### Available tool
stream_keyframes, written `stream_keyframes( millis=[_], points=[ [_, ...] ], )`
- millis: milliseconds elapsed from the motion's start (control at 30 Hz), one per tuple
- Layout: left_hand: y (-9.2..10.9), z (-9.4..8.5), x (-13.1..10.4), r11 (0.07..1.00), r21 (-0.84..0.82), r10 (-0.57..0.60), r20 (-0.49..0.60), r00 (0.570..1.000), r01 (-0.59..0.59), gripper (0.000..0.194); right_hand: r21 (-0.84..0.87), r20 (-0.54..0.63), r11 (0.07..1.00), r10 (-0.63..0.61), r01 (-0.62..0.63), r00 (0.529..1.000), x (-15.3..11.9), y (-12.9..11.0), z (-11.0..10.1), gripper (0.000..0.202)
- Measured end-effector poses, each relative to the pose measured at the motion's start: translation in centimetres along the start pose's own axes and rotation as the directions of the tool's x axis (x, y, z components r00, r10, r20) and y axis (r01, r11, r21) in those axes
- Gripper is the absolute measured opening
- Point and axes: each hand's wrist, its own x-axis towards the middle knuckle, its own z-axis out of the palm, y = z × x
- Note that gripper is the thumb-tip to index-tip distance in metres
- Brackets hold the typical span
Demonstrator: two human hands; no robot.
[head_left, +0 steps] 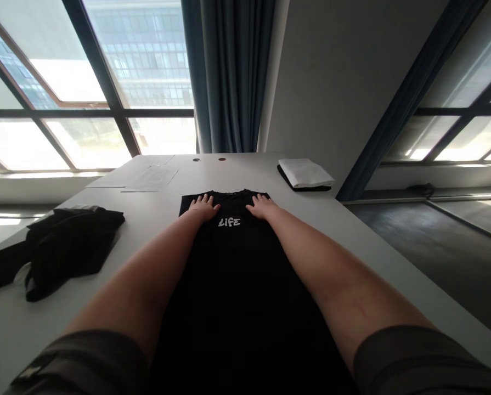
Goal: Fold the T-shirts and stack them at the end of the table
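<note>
A black shirt point(232, 263) with white lettering on it lies spread on the white table point(212, 173), its neckline toward the far edge. My left hand point(204, 207) rests flat on the upper left part of the shirt, fingers spread. On the upper right part lies my right hand point(262, 207), also flat with its fingers apart. Both hands press on the cloth on either side of the lettering and grip nothing. The near part of the shirt runs down between my forearms, and its lower edge cannot be made out.
A crumpled black garment point(70, 244) lies at the left. Paper sheets point(150, 178) are at the back left. At the back right sits a folded white cloth point(305, 173) on a black one. Curtains and windows stand beyond the table.
</note>
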Motion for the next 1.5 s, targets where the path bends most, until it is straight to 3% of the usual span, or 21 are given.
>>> stream_keyframes(
  millis=[167,333,433,567,700,767,867,933,1167,1233,1333,1400,1500],
  points=[
    [-0.2,0.5,3.2,0.998,-0.028,-0.063,-0.010,0.998,0.062,0.089,0.018,0.010,0.995,0.097,-0.097,0.995,3.1,0.9,0.6,0.081],
    [2.1,0.3,5.8,0.992,0.002,-0.125,-0.022,0.992,0.126,0.085,-0.072,-0.013,0.980,0.184,-0.185,0.983,6.2,-0.9,0.3,0.074],
    [3.1,0.5,6.4,0.999,-0.018,-0.045,-0.083,0.996,0.044,0.077,-0.041,-0.088,0.992,0.115,-0.119,0.989,7.1,-1.7,1.1,0.070],
    [3.3,0.5,5.8,0.998,-0.066,0.016,-0.124,0.992,-0.024,0.071,0.017,-0.100,1.000,0.018,-0.017,0.995,7.1,-1.2,1.9,0.071],
    [3.9,0.0,4.6,0.977,0.027,0.213,-0.271,0.939,-0.214,0.057,-0.034,-0.125,0.973,-0.231,0.228,0.965,6.8,-1.1,1.8,0.062],
    [4.4,-0.2,4.3,0.975,0.021,0.220,-0.220,0.950,-0.221,0.058,-0.036,-0.105,0.960,-0.279,0.276,0.955,6.9,-1.4,1.8,0.060],
    [4.9,-0.2,4.3,0.988,-0.038,0.148,-0.056,0.987,-0.150,0.064,-0.032,-0.064,0.974,-0.227,0.225,0.972,7.1,-1.9,1.9,0.062],
    [4.8,-0.2,4.5,0.991,-0.058,0.122,-0.003,0.992,-0.122,0.066,-0.035,-0.037,0.981,-0.191,0.189,0.981,7.1,-2.1,1.9,0.064],
    [4.4,-0.2,4.2,0.988,-0.050,0.142,-0.062,0.988,-0.145,0.068,-0.024,-0.033,0.983,-0.182,0.181,0.983,6.8,-2.2,1.8,0.066],
    [4.5,-0.2,4.1,0.993,-0.048,0.101,-0.103,0.989,-0.107,0.069,-0.009,-0.077,0.984,-0.180,0.179,0.981,6.8,-2.1,1.9,0.068],
    [4.4,-0.2,4.5,0.987,-0.086,-0.148,-0.151,0.977,0.136,0.079,0.039,-0.157,0.995,-0.089,0.097,0.984,7.1,-1.6,2.0,0.076],
    [3.8,-0.1,5.0,0.944,-0.126,-0.316,-0.090,0.944,0.304,0.084,0.064,-0.160,0.998,0.005,0.006,0.987,7.4,-1.1,2.0,0.079],
    [2.3,0.2,5.8,0.930,-0.143,-0.340,0.018,0.940,0.339,0.085,0.048,-0.102,0.997,0.073,-0.068,0.992,8.0,-0.3,2.0,0.079]
  ],
)
